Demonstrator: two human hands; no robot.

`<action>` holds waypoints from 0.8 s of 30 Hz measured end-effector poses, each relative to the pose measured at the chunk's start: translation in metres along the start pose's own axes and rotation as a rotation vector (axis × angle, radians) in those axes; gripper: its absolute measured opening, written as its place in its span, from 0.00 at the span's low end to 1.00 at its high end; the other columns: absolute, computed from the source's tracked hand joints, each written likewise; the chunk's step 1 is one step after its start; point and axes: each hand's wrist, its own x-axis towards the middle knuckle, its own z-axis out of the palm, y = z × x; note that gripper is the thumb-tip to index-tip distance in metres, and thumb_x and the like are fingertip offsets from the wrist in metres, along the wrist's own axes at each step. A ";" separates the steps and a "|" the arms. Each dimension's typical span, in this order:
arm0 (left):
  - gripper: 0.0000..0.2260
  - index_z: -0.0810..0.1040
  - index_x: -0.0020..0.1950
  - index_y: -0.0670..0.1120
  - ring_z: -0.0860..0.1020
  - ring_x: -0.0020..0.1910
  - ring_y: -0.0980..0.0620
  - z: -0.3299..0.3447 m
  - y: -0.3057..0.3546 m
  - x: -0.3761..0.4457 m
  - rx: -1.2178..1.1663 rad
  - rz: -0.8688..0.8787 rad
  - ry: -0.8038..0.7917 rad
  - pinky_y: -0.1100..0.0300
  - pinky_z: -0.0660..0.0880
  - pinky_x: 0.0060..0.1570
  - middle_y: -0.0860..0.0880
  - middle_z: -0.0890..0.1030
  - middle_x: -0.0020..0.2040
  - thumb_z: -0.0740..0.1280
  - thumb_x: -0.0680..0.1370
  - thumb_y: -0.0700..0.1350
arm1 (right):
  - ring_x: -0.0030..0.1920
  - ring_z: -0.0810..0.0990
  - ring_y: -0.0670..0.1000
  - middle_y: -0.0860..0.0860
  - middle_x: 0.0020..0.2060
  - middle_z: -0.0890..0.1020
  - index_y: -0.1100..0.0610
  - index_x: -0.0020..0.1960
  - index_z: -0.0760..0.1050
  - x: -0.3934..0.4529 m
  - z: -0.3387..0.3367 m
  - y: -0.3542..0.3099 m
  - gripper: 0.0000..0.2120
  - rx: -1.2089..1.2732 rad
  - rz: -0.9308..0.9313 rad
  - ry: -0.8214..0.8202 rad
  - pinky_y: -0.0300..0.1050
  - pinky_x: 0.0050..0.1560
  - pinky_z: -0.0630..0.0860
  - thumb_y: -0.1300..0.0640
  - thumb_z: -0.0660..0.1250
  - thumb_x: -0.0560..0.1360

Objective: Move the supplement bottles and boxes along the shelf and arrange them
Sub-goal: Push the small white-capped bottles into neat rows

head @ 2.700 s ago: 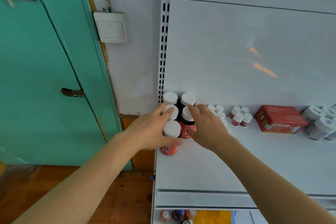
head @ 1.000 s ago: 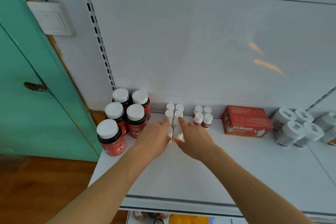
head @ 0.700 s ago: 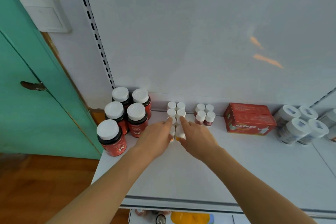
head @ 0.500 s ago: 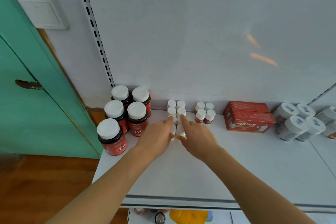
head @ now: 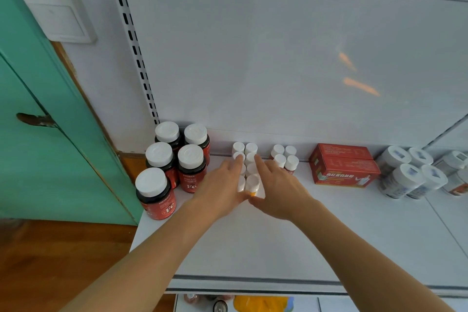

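Flanked on both sides by flat, straight-fingered hands: left hand (head: 222, 186) against the left face, right hand (head: 279, 189) against the right of the small white-capped bottles (head: 249, 168). Block standing mid-shelf (head: 354, 230), long axis running near to far. Squeezed, not gripped; red-labelled Fe bottles (head: 177, 164) just left.

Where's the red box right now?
In the head view, the red box sits at the back of the white shelf, right of the hands, between four small white-capped bottles and the grey-white jars.
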 end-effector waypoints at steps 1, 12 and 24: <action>0.41 0.50 0.78 0.47 0.76 0.60 0.40 -0.001 0.000 0.002 0.001 0.000 -0.015 0.47 0.76 0.52 0.43 0.65 0.71 0.68 0.74 0.61 | 0.65 0.72 0.56 0.53 0.65 0.70 0.55 0.78 0.48 0.004 -0.004 0.002 0.47 0.008 0.003 -0.032 0.50 0.54 0.74 0.42 0.70 0.70; 0.34 0.53 0.77 0.44 0.75 0.59 0.40 -0.007 0.003 0.016 0.038 -0.009 -0.135 0.47 0.75 0.53 0.42 0.67 0.69 0.67 0.77 0.49 | 0.61 0.74 0.55 0.55 0.62 0.74 0.60 0.76 0.53 0.021 -0.010 -0.005 0.40 0.010 0.022 -0.164 0.47 0.54 0.72 0.49 0.70 0.74; 0.34 0.53 0.76 0.46 0.75 0.60 0.41 -0.002 0.002 0.018 -0.022 -0.021 -0.129 0.49 0.75 0.52 0.43 0.68 0.68 0.68 0.76 0.50 | 0.63 0.73 0.56 0.57 0.65 0.72 0.61 0.78 0.49 0.014 -0.004 -0.009 0.38 0.161 0.067 -0.140 0.50 0.59 0.73 0.53 0.66 0.76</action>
